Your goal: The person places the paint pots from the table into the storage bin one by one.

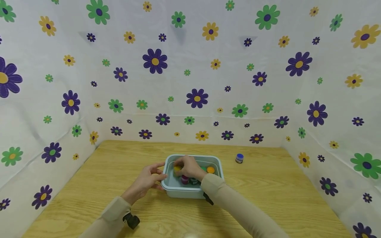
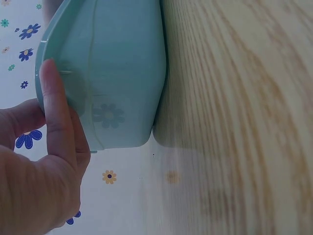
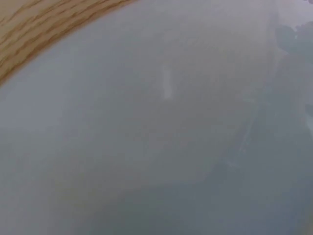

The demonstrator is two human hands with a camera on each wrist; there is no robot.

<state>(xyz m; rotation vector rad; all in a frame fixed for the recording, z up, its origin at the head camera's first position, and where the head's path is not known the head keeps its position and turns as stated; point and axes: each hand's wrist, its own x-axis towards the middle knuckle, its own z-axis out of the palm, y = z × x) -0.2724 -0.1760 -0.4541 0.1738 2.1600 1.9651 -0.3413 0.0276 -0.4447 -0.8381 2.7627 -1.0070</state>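
A light blue plastic tub (image 1: 193, 193) stands on the table with several small paint jars inside. My left hand (image 1: 146, 181) holds the tub's left rim, and in the left wrist view its fingers (image 2: 56, 107) lie along the outer wall under the lip. My right hand (image 1: 190, 168) reaches down into the tub and pinches a yellow-lidded jar (image 1: 177, 169) near the left end. Close by that hand are a magenta jar (image 1: 185, 179), a dark green jar (image 1: 194, 181) and an orange-lidded jar (image 1: 210, 170). A green lid (image 1: 203, 168) is partly hidden by the wrist.
A blue-lidded jar (image 1: 239, 158) stands alone on the wooden table (image 1: 268, 195), right of the tub and toward the back. A flower-patterned white sheet (image 1: 178, 82) encloses the table at the back and both sides. The right wrist view mostly shows a blurred pale tub wall (image 3: 146, 122).
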